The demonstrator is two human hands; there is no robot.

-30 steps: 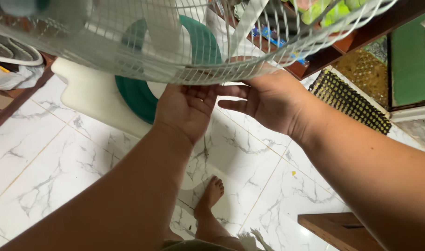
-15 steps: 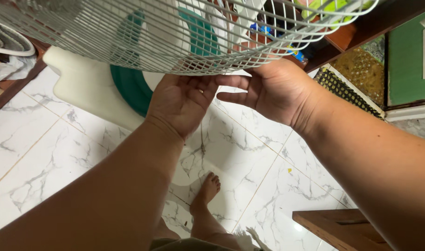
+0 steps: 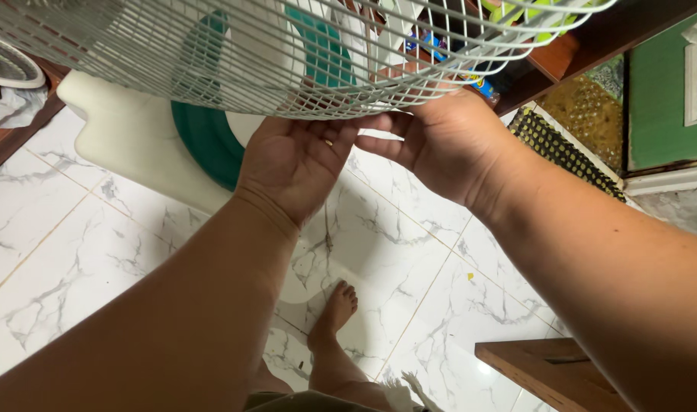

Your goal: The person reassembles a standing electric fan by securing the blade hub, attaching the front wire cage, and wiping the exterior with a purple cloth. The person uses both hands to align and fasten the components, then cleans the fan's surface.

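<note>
Both hands are up at the grille's (image 3: 234, 61) lower rim: left hand (image 3: 295, 164) open beneath it, right hand (image 3: 440, 145) cupping the edge, grip unclear. The grille looks in place over the fan base (image 3: 135, 145), so nothing has come off yet.

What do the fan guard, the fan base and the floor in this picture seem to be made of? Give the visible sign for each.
Fan guard: probably metal wire with a pale coating, judging by thin even rods crossing in a grid. Fan base: likely moulded plastic, cream with a green part, with smooth rounded edges. Floor: glossy tiles in a white marble look, with grey veins, thin joints and reflections.
</note>
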